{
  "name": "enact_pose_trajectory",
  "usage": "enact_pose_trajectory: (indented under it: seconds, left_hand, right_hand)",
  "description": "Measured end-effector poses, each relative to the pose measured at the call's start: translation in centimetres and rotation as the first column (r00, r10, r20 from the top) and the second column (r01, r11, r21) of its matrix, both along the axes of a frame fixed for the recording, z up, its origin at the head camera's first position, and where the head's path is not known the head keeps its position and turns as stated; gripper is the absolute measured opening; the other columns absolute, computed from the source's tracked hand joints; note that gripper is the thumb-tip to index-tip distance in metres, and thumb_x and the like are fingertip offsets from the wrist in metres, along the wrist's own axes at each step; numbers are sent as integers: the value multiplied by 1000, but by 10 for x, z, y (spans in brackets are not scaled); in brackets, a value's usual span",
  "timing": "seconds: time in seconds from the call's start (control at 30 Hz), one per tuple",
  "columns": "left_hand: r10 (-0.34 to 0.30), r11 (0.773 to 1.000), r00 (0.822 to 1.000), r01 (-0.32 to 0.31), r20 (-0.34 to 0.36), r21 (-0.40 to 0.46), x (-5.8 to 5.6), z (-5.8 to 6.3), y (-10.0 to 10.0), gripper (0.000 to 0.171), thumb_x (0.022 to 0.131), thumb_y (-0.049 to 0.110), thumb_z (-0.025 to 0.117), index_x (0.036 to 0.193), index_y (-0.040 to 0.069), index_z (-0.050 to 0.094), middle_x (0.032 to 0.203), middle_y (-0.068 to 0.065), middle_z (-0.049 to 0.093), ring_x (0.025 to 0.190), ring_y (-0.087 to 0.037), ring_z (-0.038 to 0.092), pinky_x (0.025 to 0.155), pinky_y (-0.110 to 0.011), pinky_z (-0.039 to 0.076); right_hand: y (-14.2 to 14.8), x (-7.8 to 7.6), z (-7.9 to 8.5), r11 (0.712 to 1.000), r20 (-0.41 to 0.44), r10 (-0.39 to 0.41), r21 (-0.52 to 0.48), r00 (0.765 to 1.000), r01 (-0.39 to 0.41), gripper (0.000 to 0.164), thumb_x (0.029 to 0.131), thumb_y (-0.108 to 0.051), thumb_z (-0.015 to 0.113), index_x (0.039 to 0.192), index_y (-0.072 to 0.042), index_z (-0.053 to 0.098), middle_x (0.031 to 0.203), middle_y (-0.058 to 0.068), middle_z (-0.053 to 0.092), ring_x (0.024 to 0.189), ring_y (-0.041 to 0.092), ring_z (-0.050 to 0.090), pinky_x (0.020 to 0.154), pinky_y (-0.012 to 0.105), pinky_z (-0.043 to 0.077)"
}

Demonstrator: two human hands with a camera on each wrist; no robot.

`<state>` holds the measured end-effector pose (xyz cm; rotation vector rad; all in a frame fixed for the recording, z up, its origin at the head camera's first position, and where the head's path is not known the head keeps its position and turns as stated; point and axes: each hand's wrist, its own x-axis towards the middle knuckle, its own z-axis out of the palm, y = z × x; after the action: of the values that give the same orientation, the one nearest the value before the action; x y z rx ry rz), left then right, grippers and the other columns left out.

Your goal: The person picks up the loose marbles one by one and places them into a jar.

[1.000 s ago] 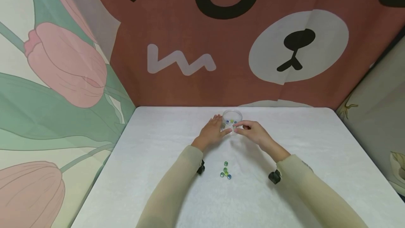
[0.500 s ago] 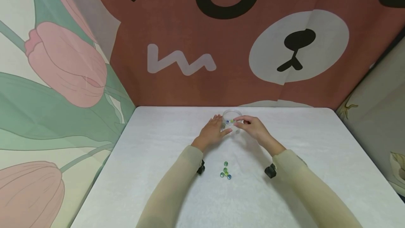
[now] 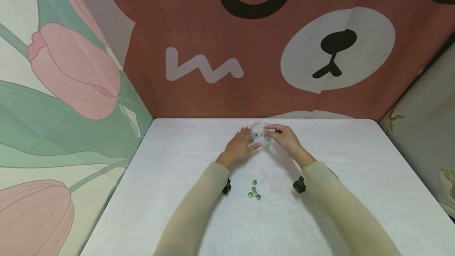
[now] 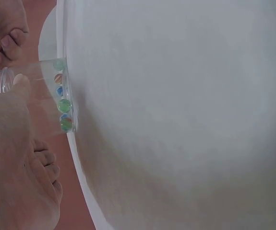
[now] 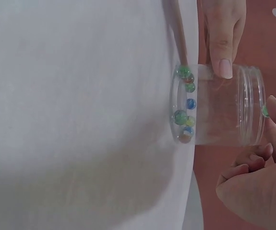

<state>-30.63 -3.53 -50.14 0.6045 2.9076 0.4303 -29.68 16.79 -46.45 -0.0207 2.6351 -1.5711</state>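
Note:
A clear plastic jar [image 5: 219,105] stands upright near the far edge of the white table, with several coloured marbles [image 5: 181,117] at its bottom. My left hand [image 3: 237,147] holds the jar from its left side, thumb across the front wall. Over the jar's open mouth, my right hand [image 3: 288,140] pinches a green marble [image 5: 265,110] between thumb and index finger, its other fingers curled. Closer to me, several loose marbles [image 3: 254,193], mostly green with one blue, lie in a small cluster on the table between my forearms.
The white table [image 3: 170,192] meets a reddish-brown cloth [image 3: 199,102] with a bear print at the back. A tulip-print cloth [image 3: 74,70] hangs on the left, and a pale curtain [image 3: 426,110] on the right. Black wrist cameras [image 3: 299,185] sit below both sleeves.
My right hand has moved up and slightly away from me, from the jar's front to over its mouth. The left hand stays on the jar, and the loose marbles have not moved.

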Motion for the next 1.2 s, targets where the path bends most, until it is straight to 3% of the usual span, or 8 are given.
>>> enact_pose_trajectory:
  seconds: [0.27, 0.57, 0.83, 1.2]
  left_hand:
    - [6, 1000, 1000, -6, 12, -3, 1, 0, 0, 89, 102, 67, 35, 162, 5, 15, 169, -9, 14, 157, -21, 6, 128, -32, 5]
    - [2, 1000, 1000, -2, 4, -3, 0, -1, 1, 89, 101, 68, 34, 162, 4, 16, 169, -10, 14, 157, -21, 7, 128, -32, 6]
    - [5, 1000, 1000, -5, 10, -8, 1, 0, 0, 89, 101, 68, 34, 162, 5, 16, 169, -9, 14, 157, -21, 7, 128, -33, 7]
    - [-2, 1000, 1000, 2, 4, 6, 0, 1, -1, 90, 101, 69, 33, 162, 5, 16, 169, -10, 15, 157, -21, 7, 128, -33, 7]
  right_hand:
    - [1, -3, -6, 1000, 2, -21, -15, 1000, 21, 43, 96, -39, 70, 131, -12, 69, 100, 4, 51, 89, 19, 44, 71, 28, 40]
    - [0, -4, -9, 999, -15, -25, -36, 1000, 24, 41, 97, -35, 70, 133, -15, 69, 94, 3, 50, 84, 19, 44, 66, 26, 38]
    - [3, -2, -8, 999, 14, -12, -35, 1000, 13, 52, 95, -47, 69, 136, -16, 66, 98, 3, 50, 87, 18, 43, 67, 26, 39]
    - [5, 11, -6, 995, 26, 33, -91, 999, -30, 48, 96, -44, 70, 135, -16, 67, 95, 3, 50, 87, 19, 44, 71, 28, 40]
